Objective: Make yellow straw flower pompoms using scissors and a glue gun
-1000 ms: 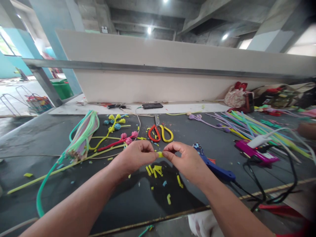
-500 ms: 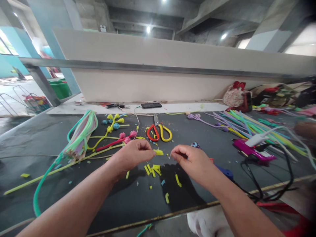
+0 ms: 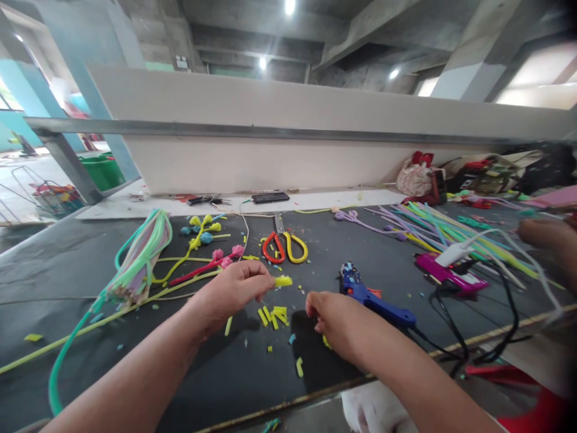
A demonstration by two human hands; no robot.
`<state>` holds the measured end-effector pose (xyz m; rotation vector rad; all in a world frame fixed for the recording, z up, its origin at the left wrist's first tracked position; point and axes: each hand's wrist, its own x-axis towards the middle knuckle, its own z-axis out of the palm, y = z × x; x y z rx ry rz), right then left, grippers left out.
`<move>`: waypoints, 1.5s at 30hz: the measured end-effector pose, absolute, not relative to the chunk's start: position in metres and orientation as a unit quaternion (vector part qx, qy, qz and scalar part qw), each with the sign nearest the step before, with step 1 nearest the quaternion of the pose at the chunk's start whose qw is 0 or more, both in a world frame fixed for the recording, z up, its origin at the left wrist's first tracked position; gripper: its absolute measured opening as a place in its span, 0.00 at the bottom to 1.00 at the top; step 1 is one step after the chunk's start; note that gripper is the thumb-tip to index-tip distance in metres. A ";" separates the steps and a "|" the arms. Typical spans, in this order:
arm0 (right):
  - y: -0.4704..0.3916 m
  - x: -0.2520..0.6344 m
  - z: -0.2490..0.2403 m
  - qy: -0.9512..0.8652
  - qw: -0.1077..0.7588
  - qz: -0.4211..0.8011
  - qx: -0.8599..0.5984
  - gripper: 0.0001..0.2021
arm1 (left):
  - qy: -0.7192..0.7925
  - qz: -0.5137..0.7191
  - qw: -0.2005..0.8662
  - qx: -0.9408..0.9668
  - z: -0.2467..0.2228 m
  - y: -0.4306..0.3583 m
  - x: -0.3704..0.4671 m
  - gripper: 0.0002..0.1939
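My left hand [image 3: 238, 291] pinches a short yellow fuzzy stem piece [image 3: 283, 281] between thumb and fingertips, a little above the dark tabletop. To its right, my right hand [image 3: 336, 322] is lower, with its fingers curled downward; whatever its fingertips hold, if anything, is hidden. A yellow bit [image 3: 326, 341] shows partly beneath that hand. Between the hands lies a small pile of cut yellow stem pieces [image 3: 274, 316]. Scissors [image 3: 295, 248] with one red and one yellow handle lie beyond them. A blue glue gun [image 3: 378, 305] rests just right of my right hand.
At left are a tied bundle of pastel stems [image 3: 142, 255], a yellow-and-blue budded stem [image 3: 198, 237] and a pink one [image 3: 220, 261]. Right are a magenta power strip [image 3: 433, 267] with cables and loose coloured stems [image 3: 415, 225]. Another person's hand [image 3: 541, 231] shows at far right.
My right hand has moved down and toward me, its fingers turning downward, uncovering the glue gun. My left hand still holds the yellow piece. The view has shifted slightly.
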<state>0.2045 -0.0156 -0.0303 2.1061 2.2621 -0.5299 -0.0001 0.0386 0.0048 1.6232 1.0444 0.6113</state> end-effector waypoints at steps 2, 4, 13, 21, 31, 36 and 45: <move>-0.016 0.204 -0.029 0.731 -0.008 -0.164 0.663 0.11 | 0.433 0.257 0.531 0.681 0.007 0.037 0.000 0.12; -0.015 0.203 -0.026 0.742 -0.044 -0.157 0.650 0.13 | 0.430 0.258 0.535 0.680 0.007 0.037 0.000 0.11; -0.003 0.202 -0.006 0.733 -0.272 -0.195 0.593 0.15 | 0.433 0.275 0.546 0.663 0.012 0.036 0.000 0.11; 0.003 0.200 -0.017 0.725 -0.198 -0.171 0.637 0.12 | 0.425 0.270 0.543 0.672 0.011 0.034 0.002 0.11; 0.003 0.199 -0.026 0.761 -0.107 -0.129 0.626 0.08 | 0.414 0.261 0.561 0.668 0.005 0.037 0.000 0.12; 0.006 0.209 -0.019 0.743 -0.118 -0.136 0.644 0.07 | 0.416 0.244 0.549 0.683 0.003 0.037 0.002 0.12; -0.011 0.201 0.009 0.698 -0.316 -0.166 0.621 0.03 | 0.417 0.244 0.486 0.728 -0.004 0.035 0.002 0.10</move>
